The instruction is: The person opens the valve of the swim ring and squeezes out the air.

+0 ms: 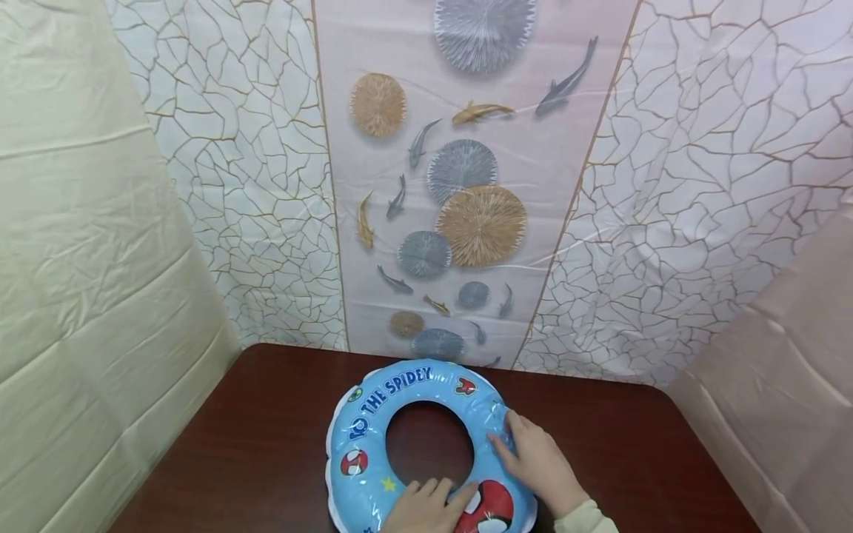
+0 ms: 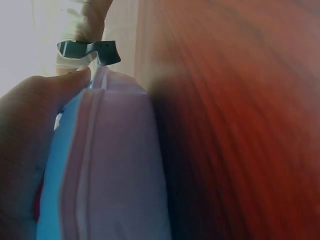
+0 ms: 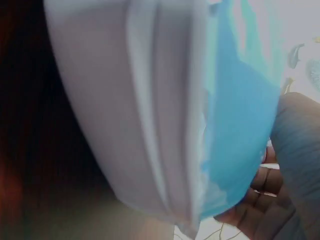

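A blue inflatable swim ring (image 1: 489, 418) lies flat on the dark table, printed with "TO THE SPIDEY", red masked faces and a yellow star. My left hand (image 1: 426, 509) rests on its near part, fingertips at the edge of the hole. On the right side of the ring, my right hand (image 1: 538, 460) lies with spread fingers touching the blue top. The left wrist view shows the ring's pale outer side (image 2: 122, 165) with my left thumb over the blue top. From the right wrist, my right fingers (image 3: 260, 195) are seen against the blue vinyl.
The brown wooden table (image 1: 266, 444) has its back edge against a hanging cloth (image 1: 426, 170) printed with fish and round shapes. Cream cloth (image 1: 100, 259) hangs at the left and more cloth (image 1: 786, 385) at the right. A black strap (image 2: 90, 50) circles the opposite sleeve.
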Tool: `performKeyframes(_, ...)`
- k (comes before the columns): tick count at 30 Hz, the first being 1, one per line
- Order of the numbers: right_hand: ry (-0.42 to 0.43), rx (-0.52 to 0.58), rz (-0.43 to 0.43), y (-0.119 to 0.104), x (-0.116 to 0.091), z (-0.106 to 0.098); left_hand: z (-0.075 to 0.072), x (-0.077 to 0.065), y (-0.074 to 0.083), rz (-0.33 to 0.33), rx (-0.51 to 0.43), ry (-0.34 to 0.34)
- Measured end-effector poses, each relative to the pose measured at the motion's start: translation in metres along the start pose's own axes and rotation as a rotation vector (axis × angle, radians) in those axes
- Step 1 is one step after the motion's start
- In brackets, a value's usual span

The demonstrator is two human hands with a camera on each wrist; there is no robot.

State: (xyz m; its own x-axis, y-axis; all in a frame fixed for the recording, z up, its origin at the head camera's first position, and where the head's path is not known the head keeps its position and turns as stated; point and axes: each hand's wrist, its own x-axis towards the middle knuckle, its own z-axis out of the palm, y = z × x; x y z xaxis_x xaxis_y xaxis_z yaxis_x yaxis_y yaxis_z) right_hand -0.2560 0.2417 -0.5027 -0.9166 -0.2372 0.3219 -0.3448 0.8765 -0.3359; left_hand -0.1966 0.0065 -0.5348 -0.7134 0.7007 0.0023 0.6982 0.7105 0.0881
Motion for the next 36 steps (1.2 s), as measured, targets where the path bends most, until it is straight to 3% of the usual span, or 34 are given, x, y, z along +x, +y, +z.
performKeyframes(6, -0.038, 0.127, -0.086, 0.018, -0.002, 0.003, 0.003, -0.001, -0.003, 0.039, -0.008, 0.017)
performKeyframes(11, -0.059, 0.213, -0.132, 0.026, -0.005, 0.007, 0.001, 0.0, -0.004, 0.025, -0.026, -0.017)
performKeyframes(24, -0.158, 0.307, 0.026, 0.03, -0.003, 0.012, 0.0, 0.003, -0.003, -0.001, -0.053, -0.051)
performKeyframes(31, -0.184, 0.414, 0.205, 0.028, -0.003, 0.01, -0.001, 0.001, -0.003, 0.005, -0.062, -0.027)
performKeyframes(33, -0.175, 0.418, 0.207, 0.028, -0.003, 0.009, 0.0, 0.0, -0.004, 0.01, -0.063, -0.022)
performKeyframes(36, -0.121, 0.386, 0.137, 0.028, -0.005, 0.007, 0.001, 0.0, -0.006, 0.012, -0.066, -0.024)
